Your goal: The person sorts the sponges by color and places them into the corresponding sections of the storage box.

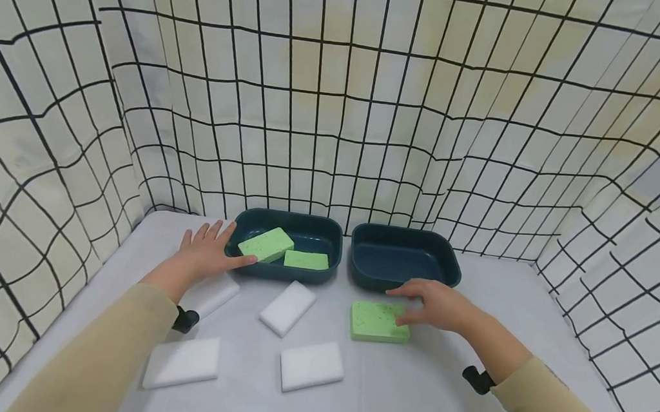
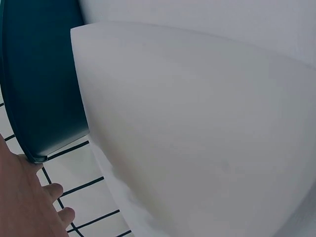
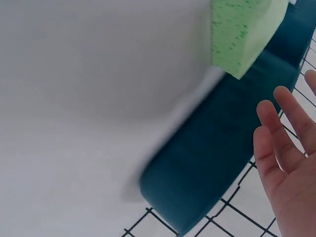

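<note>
My left hand [image 1: 204, 254] lies at the left end of the left dark teal tub [image 1: 315, 276], its fingers spread and its thumb over the front rim. Inside that tub are two green sponges, one tilted [image 1: 267, 244] and one lying lower [image 1: 306, 260]. My right hand [image 1: 435, 305] hovers over the right edge of another green sponge [image 1: 376, 321] on the table, thumb and fingers apart; whether it touches the sponge I cannot tell. In the right wrist view its fingers [image 3: 269, 118] are loosely bent with nothing between them. The right teal tub [image 1: 407, 257] stands just beyond.
Several white sponges lie on the white-covered table: one [image 1: 209, 297] under the left wrist, others in the middle [image 1: 288, 308], at front left [image 1: 182, 362] and front centre [image 1: 311, 366]. Black wire grid panels [image 1: 325, 115] enclose the table at the back and sides.
</note>
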### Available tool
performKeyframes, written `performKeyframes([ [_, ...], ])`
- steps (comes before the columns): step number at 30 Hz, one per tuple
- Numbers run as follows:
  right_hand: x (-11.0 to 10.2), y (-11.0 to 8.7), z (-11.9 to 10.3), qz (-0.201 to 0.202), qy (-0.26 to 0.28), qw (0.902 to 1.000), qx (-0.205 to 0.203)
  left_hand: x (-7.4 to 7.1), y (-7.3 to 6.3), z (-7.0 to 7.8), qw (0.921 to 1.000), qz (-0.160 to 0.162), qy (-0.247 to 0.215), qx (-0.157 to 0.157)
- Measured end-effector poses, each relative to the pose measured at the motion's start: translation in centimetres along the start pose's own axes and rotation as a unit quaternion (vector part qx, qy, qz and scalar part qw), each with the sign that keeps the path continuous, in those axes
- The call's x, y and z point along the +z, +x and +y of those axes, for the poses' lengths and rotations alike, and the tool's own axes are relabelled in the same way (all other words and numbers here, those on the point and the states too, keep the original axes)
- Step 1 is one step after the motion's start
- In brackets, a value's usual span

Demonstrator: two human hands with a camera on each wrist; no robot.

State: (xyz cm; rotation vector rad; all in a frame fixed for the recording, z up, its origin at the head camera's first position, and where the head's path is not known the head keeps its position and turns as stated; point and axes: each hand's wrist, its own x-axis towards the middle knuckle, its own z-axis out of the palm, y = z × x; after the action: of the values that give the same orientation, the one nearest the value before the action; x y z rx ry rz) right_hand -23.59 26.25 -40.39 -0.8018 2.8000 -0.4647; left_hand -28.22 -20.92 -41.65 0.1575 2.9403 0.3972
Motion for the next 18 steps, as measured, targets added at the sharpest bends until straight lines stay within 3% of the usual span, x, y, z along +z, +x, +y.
performKeyframes([
  [18, 2.4, 0.3, 0.1, -0.03, -0.048, 0.9984, -0.003, -0.2, 0.1, 0.1, 0.9999, 0.002, 0.01, -0.001],
])
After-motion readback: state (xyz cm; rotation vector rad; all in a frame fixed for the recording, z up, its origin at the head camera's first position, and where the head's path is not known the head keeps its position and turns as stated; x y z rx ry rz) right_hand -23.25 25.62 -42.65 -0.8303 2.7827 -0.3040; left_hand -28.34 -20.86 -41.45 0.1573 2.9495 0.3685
